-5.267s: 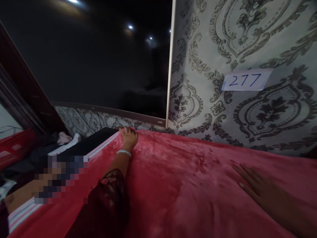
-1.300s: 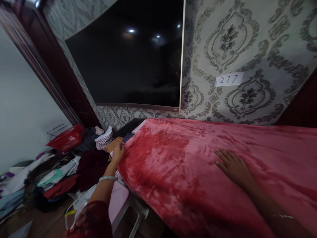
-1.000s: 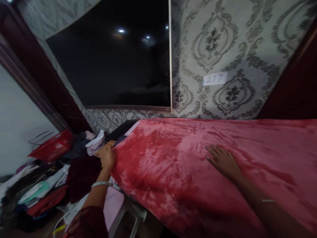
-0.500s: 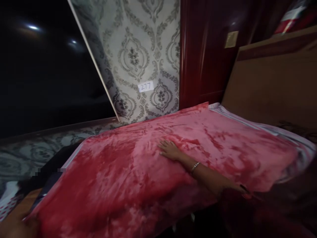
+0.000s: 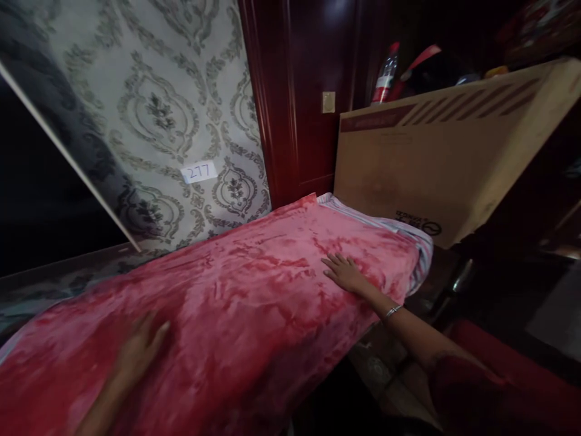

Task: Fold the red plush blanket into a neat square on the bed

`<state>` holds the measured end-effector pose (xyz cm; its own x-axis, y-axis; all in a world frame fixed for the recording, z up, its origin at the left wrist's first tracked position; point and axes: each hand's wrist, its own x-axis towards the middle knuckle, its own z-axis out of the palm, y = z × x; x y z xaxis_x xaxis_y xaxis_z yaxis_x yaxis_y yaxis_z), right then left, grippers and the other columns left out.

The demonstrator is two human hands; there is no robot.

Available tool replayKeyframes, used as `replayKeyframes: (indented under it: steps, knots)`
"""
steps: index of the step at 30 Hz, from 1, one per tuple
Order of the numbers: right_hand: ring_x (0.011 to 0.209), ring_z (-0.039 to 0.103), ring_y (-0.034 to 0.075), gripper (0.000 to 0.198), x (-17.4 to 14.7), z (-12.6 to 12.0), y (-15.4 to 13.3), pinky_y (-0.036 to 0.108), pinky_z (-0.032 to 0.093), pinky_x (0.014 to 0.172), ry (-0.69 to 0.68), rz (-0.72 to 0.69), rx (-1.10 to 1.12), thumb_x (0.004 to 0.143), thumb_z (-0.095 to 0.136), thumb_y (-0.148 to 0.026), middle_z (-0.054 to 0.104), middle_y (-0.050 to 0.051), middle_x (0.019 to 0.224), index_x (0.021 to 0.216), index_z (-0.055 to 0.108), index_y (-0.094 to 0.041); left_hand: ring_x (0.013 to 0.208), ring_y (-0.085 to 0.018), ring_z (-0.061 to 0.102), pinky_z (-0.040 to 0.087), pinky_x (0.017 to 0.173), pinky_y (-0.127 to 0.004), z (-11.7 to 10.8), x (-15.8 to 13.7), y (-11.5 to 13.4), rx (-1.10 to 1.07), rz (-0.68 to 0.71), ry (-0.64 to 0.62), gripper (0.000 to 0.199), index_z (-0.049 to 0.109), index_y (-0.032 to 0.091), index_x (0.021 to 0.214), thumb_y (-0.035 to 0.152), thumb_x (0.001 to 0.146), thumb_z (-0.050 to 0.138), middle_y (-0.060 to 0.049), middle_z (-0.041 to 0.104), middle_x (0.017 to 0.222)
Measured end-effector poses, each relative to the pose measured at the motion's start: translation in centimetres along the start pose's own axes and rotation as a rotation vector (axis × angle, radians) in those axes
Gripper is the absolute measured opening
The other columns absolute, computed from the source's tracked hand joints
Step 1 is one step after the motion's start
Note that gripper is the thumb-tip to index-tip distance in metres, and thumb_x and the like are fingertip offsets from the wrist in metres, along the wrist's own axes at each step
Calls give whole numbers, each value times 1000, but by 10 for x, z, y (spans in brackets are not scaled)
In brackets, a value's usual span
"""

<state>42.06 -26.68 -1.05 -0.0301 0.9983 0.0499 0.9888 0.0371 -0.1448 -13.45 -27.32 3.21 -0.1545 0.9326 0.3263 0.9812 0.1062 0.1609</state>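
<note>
A plush pink-and-red blanket (image 5: 236, 303) lies spread over a long raised surface, its front edge hanging down. Near the far right part of it, my right hand (image 5: 345, 274) rests flat with fingers spread, a bracelet on the wrist. My left hand (image 5: 138, 348) is over the left part of the blanket, slightly blurred, thumb apart from the fingers and nothing in it. At the right end, a striped cloth (image 5: 424, 260) shows from under the blanket.
A large cardboard box (image 5: 399, 163) stands at the right end, with a red-capped bottle (image 5: 385, 75) behind its top edge. A dark screen (image 5: 40, 200) is at left. Patterned wallpaper (image 5: 158, 115) bears a paper label (image 5: 200, 172) reading 277. A dark red door (image 5: 308, 72) adjoins it.
My view has swung right, showing more of the box. My left hand has left the blanket's left edge and come over its top. My right hand has slid rightward along the blanket.
</note>
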Motion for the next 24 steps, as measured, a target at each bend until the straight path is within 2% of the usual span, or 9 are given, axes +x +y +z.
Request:
replayKeyframes:
  steps: [2,4,7,10,14,17,20,22,24]
  knots:
    - [149,23,32,59,-3,-3,15,58,22,117,7,25,-2,101,28,-49,28,8,162,154,37,-25,136,-29,49,42,112,-41,15,22,37,-100,157,-73,56,53,14,136,42,88,41,-12,58,142]
    - [149,24,31,57,-3,-6,27,57,21,117,19,73,-6,101,30,-48,29,7,162,153,38,-26,141,-29,44,37,115,-42,27,38,83,-112,259,-128,55,52,9,136,36,90,41,-17,56,143]
    - [147,28,33,55,2,-13,44,58,23,115,57,175,-13,100,34,-45,33,9,160,151,43,-24,142,-31,40,35,115,-46,42,44,146,-26,312,-168,53,52,7,137,36,94,41,-20,52,146]
    - [145,31,33,56,16,-18,53,56,28,113,111,233,-9,101,30,-42,33,14,159,152,40,-20,141,-34,41,34,113,-53,55,33,181,111,326,-121,55,49,13,144,37,96,38,-20,46,151]
    - [149,24,30,59,45,-22,37,51,21,118,167,128,25,102,30,-42,27,14,162,157,30,-19,141,-35,40,32,112,-54,72,23,186,229,339,-61,57,46,18,148,38,96,36,-16,44,154]
    - [150,20,30,62,72,-22,21,51,20,118,133,-23,70,102,32,-48,20,12,164,158,27,-22,141,-34,40,33,112,-51,78,26,180,247,355,-55,58,47,18,148,38,95,35,-15,44,154]
    - [151,19,28,59,97,-21,25,52,18,119,83,-146,62,102,30,-48,21,8,165,156,32,-26,142,-34,40,34,112,-51,81,30,176,249,355,-52,59,48,18,147,38,94,35,-13,45,154]
    - [151,19,26,56,110,-20,44,51,16,119,62,-115,44,102,30,-49,24,6,164,155,35,-28,142,-33,40,34,113,-51,83,31,174,248,359,-55,60,49,17,147,39,92,35,-13,45,154]
    - [151,17,25,55,121,-21,72,51,17,119,50,6,38,103,28,-49,23,4,164,154,35,-30,142,-33,41,33,114,-51,86,33,171,237,355,-62,62,49,17,147,39,91,35,-12,45,154]
